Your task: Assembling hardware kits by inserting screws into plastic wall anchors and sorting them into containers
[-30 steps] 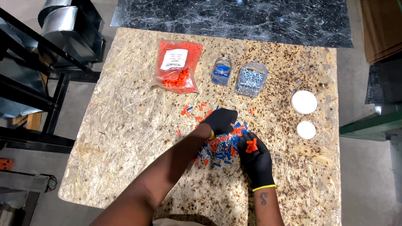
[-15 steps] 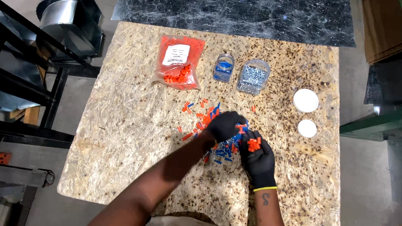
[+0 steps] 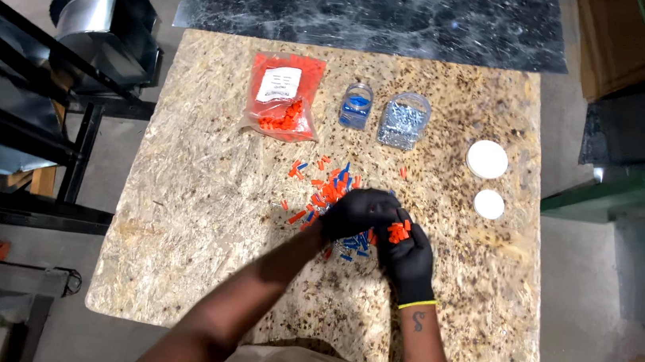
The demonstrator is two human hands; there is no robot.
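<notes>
While a cluster of small orange plastic anchors is cupped in the gloved right hand, the light, stiff, scatter-prone pieces are pinched singly by the gloved left hand above it.

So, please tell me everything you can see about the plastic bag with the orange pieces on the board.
The plastic bag is clear and tinted orange, with a white label on its upper half. It lies flat near the far edge of the speckled board, left of a small jar with blue pieces. It looks mostly empty: a small heap of orange pieces sits in its lower part. Its plastic is wrinkled. Neither hand touches it; whether it is open cannot be told.
</notes>
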